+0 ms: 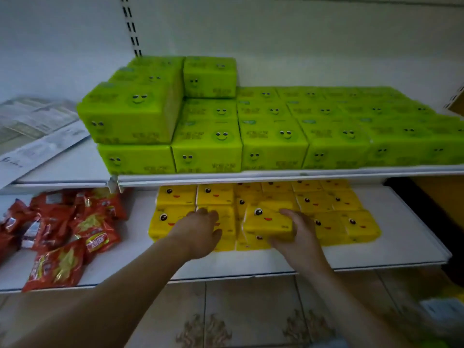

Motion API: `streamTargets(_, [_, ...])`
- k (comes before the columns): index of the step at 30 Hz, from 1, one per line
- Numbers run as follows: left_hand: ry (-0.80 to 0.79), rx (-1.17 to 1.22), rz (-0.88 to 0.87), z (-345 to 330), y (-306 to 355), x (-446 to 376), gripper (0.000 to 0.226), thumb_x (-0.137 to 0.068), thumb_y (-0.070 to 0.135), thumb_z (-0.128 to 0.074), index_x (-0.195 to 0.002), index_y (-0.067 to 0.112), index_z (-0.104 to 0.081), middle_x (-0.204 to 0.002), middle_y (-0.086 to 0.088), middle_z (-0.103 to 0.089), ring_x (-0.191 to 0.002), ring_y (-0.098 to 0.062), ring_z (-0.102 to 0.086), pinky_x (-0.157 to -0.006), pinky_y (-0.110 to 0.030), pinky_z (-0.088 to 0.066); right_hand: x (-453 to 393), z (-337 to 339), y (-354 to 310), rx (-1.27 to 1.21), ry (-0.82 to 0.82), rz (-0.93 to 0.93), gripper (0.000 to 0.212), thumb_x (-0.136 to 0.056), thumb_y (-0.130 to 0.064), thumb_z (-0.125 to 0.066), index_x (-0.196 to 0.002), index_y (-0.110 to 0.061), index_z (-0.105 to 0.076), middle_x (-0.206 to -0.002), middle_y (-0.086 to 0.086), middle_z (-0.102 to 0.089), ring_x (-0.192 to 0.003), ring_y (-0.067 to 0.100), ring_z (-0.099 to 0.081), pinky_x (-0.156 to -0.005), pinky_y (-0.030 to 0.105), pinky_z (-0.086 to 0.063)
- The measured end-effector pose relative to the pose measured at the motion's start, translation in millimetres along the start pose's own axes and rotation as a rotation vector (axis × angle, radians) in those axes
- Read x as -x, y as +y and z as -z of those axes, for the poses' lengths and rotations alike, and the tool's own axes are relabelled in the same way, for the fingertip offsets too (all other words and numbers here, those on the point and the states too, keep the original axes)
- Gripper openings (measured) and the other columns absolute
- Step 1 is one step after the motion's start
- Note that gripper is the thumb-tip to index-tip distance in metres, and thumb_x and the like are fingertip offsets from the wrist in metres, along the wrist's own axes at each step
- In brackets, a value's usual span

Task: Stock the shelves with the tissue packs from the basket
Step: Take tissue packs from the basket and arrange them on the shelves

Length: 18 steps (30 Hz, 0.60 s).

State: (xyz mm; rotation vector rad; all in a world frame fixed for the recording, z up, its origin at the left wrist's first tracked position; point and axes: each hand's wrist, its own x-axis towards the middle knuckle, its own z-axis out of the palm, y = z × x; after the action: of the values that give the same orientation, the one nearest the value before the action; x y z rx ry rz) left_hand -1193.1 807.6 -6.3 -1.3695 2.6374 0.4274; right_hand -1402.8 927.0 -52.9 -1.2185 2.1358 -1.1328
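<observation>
Two hands work the lower shelf (pixel 288 259): the right hand (pixel 298 234) grips a tilted yellow tissue pack (pixel 268 219) above its row, likely to seat it, while the left hand (pixel 200 229) rests flat, fingers relaxed, steadying neighbouring packs

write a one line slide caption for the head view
Right hand sets a yellow pack on the lower shelf while the left hand rests on the packs beside it.
</observation>
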Motion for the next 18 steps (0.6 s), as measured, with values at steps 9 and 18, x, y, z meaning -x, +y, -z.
streamTargets(9, [0.111,-0.225,-0.030,-71.7,-25.7,-99.0,0.057,-0.100,0.056,-0.020,-0.152,0.032,-0.016,-0.163,-0.006,-0.007,-0.149,-0.031,-0.005,-0.118,-0.054,-0.016,-108.8,-88.3,63.3,0.100,0.150,0.113,0.052,-0.083,-0.010,-0.071,-0.130,-0.022,-0.053,-0.140,0.010,-0.039,-0.123,0.025,-0.048,-0.091,0.014,-0.031])
streamTargets(18, [0.174,-0.286,-0.106,-98.1,-37.6,-113.1,0.083,-0.078,0.058,0.017,-0.155,0.033,-0.002,-0.164,-0.006,0.002,-0.150,-0.030,0.008,-0.120,-0.055,-0.007,-179.5,-109.3,65.6,0.640,0.220,0.214,0.043,-0.093,-0.016,-0.056,-0.134,-0.027,-0.056,-0.146,0.013,-0.033,-0.124,0.037,-0.041,-0.092,0.039,-0.047])
